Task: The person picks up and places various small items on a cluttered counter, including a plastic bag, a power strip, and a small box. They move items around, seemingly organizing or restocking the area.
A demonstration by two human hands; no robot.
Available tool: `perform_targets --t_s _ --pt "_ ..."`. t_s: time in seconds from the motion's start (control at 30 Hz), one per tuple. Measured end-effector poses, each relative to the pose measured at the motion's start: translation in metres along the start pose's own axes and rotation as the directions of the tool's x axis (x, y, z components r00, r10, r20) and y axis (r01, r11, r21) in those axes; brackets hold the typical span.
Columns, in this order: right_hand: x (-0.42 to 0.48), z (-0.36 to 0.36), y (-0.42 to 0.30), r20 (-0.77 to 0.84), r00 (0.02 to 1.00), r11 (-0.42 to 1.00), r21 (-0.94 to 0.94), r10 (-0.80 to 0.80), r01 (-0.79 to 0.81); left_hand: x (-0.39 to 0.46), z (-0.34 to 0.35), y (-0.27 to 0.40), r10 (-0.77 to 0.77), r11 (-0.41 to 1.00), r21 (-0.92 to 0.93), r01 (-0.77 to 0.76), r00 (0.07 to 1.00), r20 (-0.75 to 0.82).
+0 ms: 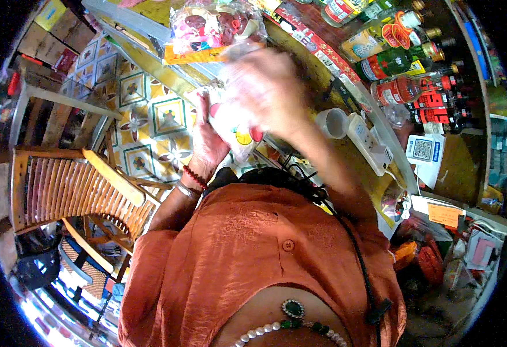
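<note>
My left hand [210, 141] grips a white plastic packet [241, 141] printed with coloured shapes, its thumb pointing up along the near side. Over the packet's upper part is my right hand [264, 86], badly blurred. Whether its fingers grip the packet cannot be told. Just beyond both hands lies a clear plastic bag [219, 28] of pink, dark red and cream pieces. An orange strip [193, 55] shows along that bag's near edge.
Right of my hands are a clear plastic cup [332, 122] and a white power strip [368, 143] on a counter. Several bottles [396, 93] stand farther right, near a printed-code card [422, 148]. At left, a slatted wooden chair [62, 188] stands by the tiled floor [167, 112].
</note>
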State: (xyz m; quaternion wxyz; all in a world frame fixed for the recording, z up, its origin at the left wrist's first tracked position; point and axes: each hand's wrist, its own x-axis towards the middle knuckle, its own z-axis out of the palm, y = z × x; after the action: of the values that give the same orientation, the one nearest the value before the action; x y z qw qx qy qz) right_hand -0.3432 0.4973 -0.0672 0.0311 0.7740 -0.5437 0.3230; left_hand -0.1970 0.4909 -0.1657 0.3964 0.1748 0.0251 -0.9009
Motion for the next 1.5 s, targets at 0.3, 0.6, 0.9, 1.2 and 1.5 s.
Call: perform_targets --t_s 0.3,0.6,0.9,1.2,1.5 --pt "-0.049 0.024 -0.006 0.304 0.937 0.979 -0.049 -0.174 0.198 0.019 -0.022 0.008 -0.014 1.000 0.017 0.011 0.984 0.175" --pt "-0.076 -0.037 0.033 0.413 0.910 0.968 -0.203 -0.050 0.145 0.018 -0.003 0.014 -0.024 0.993 0.114 0.022 1.000 0.013" --pt "-0.059 0.011 0.036 0.337 0.941 0.993 -0.119 0.019 0.022 0.016 -0.016 0.004 0.045 0.914 0.406 0.013 0.990 -0.132" --pt "-0.060 -0.014 0.084 0.281 0.955 0.929 -0.370 0.098 0.013 0.013 -0.021 0.006 0.056 0.910 0.414 0.001 0.991 -0.125" --pt "-0.007 0.003 0.023 0.255 0.966 0.999 0.023 -0.048 0.044 0.014 -0.020 -0.004 0.023 0.917 0.398 -0.008 0.999 -0.033"
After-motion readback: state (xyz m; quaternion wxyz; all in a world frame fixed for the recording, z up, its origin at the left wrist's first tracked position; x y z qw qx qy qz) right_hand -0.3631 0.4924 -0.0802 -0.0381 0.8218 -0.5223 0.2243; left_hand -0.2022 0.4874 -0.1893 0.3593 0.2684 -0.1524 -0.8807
